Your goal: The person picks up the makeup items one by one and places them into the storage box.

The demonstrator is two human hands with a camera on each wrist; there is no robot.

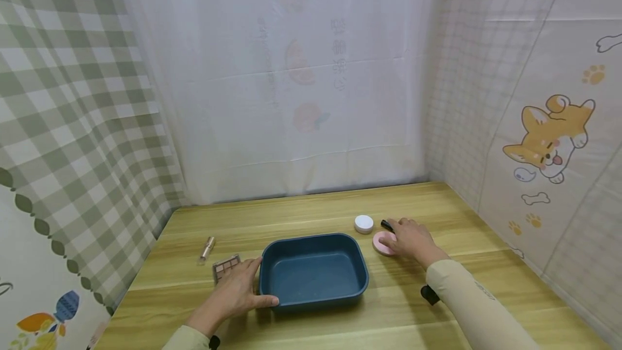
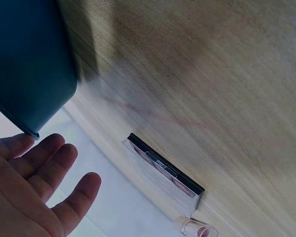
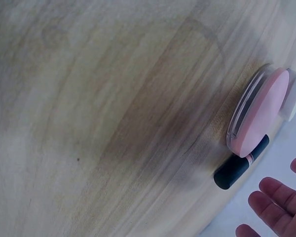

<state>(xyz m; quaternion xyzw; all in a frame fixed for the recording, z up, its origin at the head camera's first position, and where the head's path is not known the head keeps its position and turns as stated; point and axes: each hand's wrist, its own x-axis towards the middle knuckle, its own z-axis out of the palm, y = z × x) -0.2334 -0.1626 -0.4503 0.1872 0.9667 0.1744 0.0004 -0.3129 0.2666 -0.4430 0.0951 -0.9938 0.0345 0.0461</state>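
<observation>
A dark blue rectangular basin (image 1: 315, 302) stands on the wooden table. My left hand (image 1: 239, 288) is at its left side, thumb at the front left corner and fingers spread along the rim; in the left wrist view a fingertip meets the rim. Beside that hand lies an eyeshadow palette (image 1: 226, 264). My right hand (image 1: 410, 239) reaches over a round pink compact (image 1: 381, 243) and a black tube (image 1: 386, 225), its fingers loose. In the right wrist view the fingers are apart from both the pink compact (image 3: 264, 113) and the black tube (image 3: 230, 171).
A round white-lidded jar (image 1: 364, 223) stands behind the basin's right back corner. A lipstick (image 1: 206, 249) lies at the table's left. Checked cloth (image 1: 82, 96) hangs on the left, and a white curtain (image 1: 301, 80) rises behind the table's back edge.
</observation>
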